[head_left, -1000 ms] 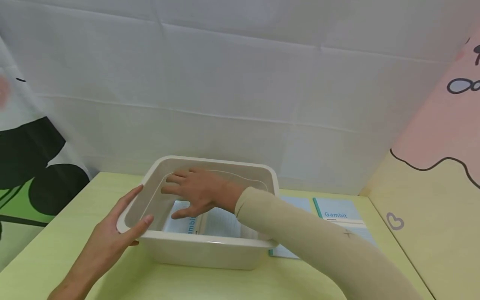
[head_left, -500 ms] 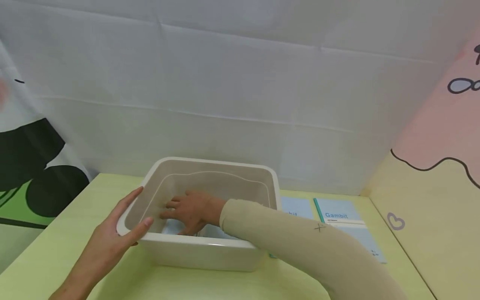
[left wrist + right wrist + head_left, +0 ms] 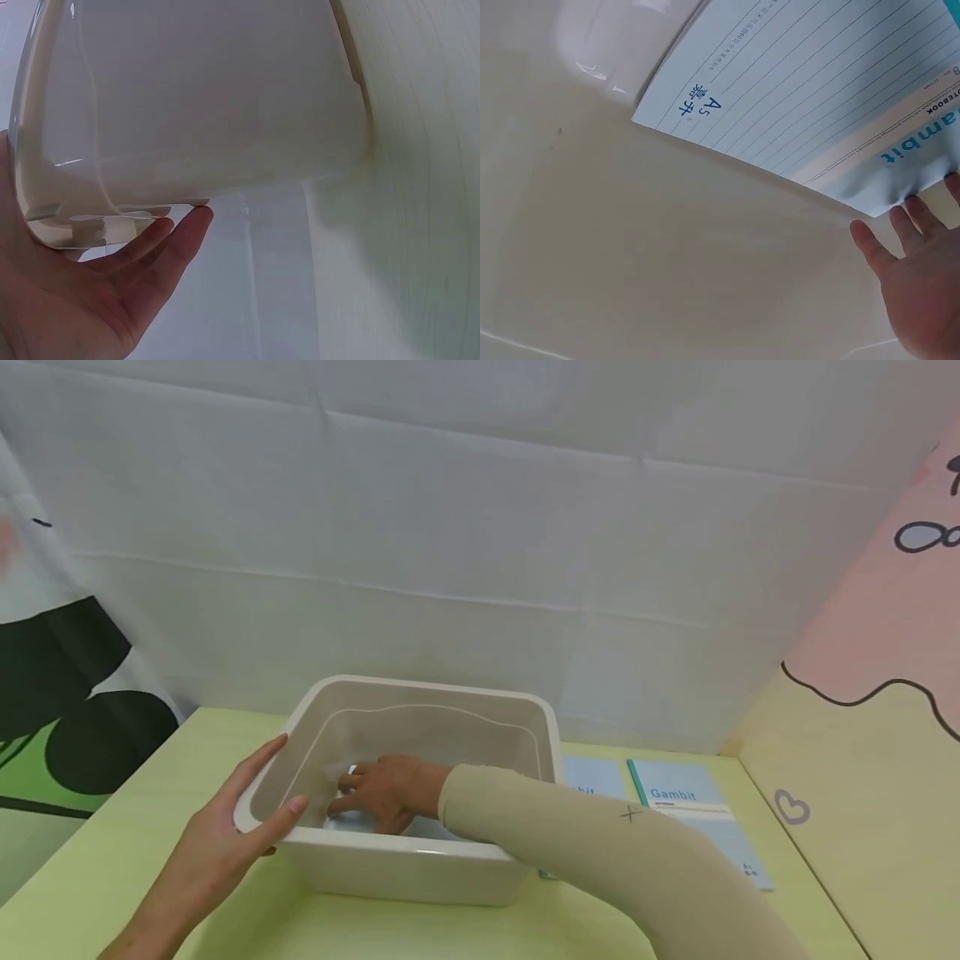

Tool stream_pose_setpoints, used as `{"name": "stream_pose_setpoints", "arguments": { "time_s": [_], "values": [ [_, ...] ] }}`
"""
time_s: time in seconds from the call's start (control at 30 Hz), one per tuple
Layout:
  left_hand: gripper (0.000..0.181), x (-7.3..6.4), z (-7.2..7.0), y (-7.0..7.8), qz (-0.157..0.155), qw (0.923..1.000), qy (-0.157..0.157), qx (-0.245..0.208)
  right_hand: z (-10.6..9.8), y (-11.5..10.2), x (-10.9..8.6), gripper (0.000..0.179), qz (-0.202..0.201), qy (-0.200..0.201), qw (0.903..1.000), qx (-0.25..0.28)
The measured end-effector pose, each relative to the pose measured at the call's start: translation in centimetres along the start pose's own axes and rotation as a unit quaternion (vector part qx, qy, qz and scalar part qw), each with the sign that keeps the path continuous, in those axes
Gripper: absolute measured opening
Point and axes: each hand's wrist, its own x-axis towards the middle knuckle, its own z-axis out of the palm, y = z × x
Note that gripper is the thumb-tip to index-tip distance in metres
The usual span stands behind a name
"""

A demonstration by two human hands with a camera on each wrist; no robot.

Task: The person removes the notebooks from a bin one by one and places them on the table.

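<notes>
A cream plastic bin (image 3: 405, 872) stands on the table. At its left front corner my left hand (image 3: 217, 831) grips the rim, thumb over the top and fingers beneath the lip, as the left wrist view (image 3: 90, 300) also shows. Inside the bin lies a pale blue Gambit notebook (image 3: 795, 105) with ruled lines on its cover. My right hand (image 3: 397, 789) reaches down into the bin with fingers curled at the notebook's edge. Its fingertips (image 3: 911, 202) meet that edge in the right wrist view. The thumb is hidden there.
Right of the bin, a Gambit notebook (image 3: 675, 793) with a green spine lies on the yellow table (image 3: 360, 935). Another notebook (image 3: 592, 772) is partly hidden by the bin and sleeve. A white cloth backdrop (image 3: 465, 527) rises behind.
My right hand has lowered from above the notebook into the bin, and its spread fingers have curled in at the notebook's edge. The left hand and bin have hardly moved.
</notes>
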Motion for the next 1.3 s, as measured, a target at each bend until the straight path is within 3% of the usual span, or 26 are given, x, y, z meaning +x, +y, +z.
{"name": "stream_pose_setpoints", "arguments": {
  "time_s": [0.6,0.87,0.97,1.1,1.3],
  "values": [
    [0.081,-0.1,-0.1,-0.1,0.001,1.0000,0.003,0.004,-0.5,-0.2,-0.3,0.065,0.003,-0.003,0.9997,-0.024],
    [0.078,-0.3,0.0,-0.5,0.019,0.9997,0.013,-0.003,-0.5,-0.2,-0.3,0.066,-0.003,0.005,0.9997,-0.023],
    [0.079,-0.4,0.1,-0.6,0.017,0.9997,0.015,0.001,-0.5,-0.2,-0.3,0.063,0.000,0.005,0.9988,-0.049],
    [0.081,-0.2,0.1,-0.5,0.005,0.9999,0.010,0.006,-0.5,0.1,-0.4,0.067,0.021,0.032,0.9948,-0.095],
    [0.081,-0.1,0.1,-0.2,0.001,1.0000,0.002,0.005,-1.0,0.7,-0.6,0.079,0.041,0.108,0.9870,-0.112]
  ]
}}
